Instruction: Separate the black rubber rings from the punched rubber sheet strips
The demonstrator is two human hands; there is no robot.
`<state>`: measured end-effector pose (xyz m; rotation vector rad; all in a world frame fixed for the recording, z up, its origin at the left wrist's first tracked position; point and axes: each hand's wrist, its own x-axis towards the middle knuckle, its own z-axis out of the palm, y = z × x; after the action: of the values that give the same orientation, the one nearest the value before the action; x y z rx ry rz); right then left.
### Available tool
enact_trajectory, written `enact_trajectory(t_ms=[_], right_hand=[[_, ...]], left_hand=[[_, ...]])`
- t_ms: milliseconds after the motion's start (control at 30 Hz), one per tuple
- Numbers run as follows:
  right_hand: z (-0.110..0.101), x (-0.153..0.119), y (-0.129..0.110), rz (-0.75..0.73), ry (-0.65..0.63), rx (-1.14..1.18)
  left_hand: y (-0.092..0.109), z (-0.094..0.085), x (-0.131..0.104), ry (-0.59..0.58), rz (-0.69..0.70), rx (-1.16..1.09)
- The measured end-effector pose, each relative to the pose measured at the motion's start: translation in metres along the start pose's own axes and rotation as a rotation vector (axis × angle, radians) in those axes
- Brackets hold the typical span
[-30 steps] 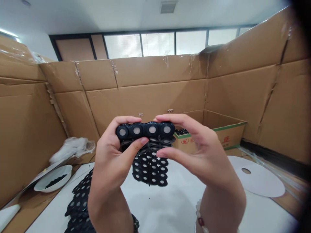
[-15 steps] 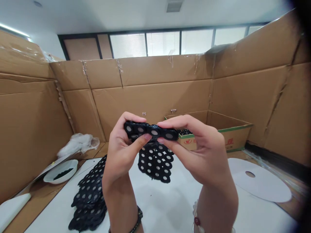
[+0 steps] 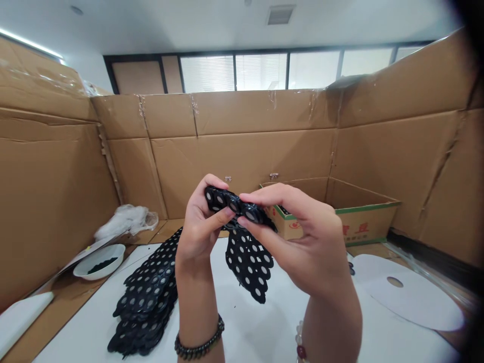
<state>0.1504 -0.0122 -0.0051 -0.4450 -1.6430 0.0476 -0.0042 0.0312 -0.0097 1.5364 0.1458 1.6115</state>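
Observation:
Between both hands, raised above the white table, is a black sheet of joined round pieces with pale grey dots (image 3: pixel 249 259). Its upper edge is folded into a thick strip, and the rest hangs down with small gaps showing. My left hand (image 3: pixel 202 219) pinches the strip's left part between thumb and fingers. Farther right, my right hand (image 3: pixel 298 227) pinches the strip's other end, thumb below and index finger on top. To the left of my left forearm lies a stack of similar black dotted sheets (image 3: pixel 145 297) on the table.
A white bowl (image 3: pixel 117 252) with small black pieces sits at the left, near crumpled clear plastic (image 3: pixel 126 222). An open cardboard box (image 3: pixel 368 222) stands at back right. A white disc (image 3: pixel 412 307) with a centre hole lies at right. Cardboard walls (image 3: pixel 242 151) enclose the table.
The held strip has tilted, its right end now lower and turned. The hanging part has swung to a slant. My hands are closer together, and the view has shifted slightly.

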Motion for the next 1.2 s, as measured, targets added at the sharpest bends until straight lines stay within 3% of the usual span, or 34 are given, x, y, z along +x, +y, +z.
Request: enact_trajectory(t_ms=[433, 767, 900, 1067, 1200], right_hand=[[0.008, 0.002, 0.000, 0.062, 0.047, 0.043], [0.022, 0.006, 0.022, 0.120, 0.092, 0.232], [0.031, 0.009, 0.045, 0.187, 0.054, 0.492], [0.047, 0.013, 0.074, 0.274, -0.045, 0.610], [0.051, 0.014, 0.080, 0.283, -0.035, 0.630]], left_hand=[[-0.006, -0.002, 0.002, 0.068, -0.052, 0.051], [0.002, -0.006, 0.004, 0.125, -0.055, 0.097], [0.014, 0.001, -0.002, 0.222, 0.068, 0.299], [0.026, 0.013, -0.011, 0.339, 0.288, 0.804], [0.027, 0.015, -0.011, 0.346, 0.348, 0.889]])
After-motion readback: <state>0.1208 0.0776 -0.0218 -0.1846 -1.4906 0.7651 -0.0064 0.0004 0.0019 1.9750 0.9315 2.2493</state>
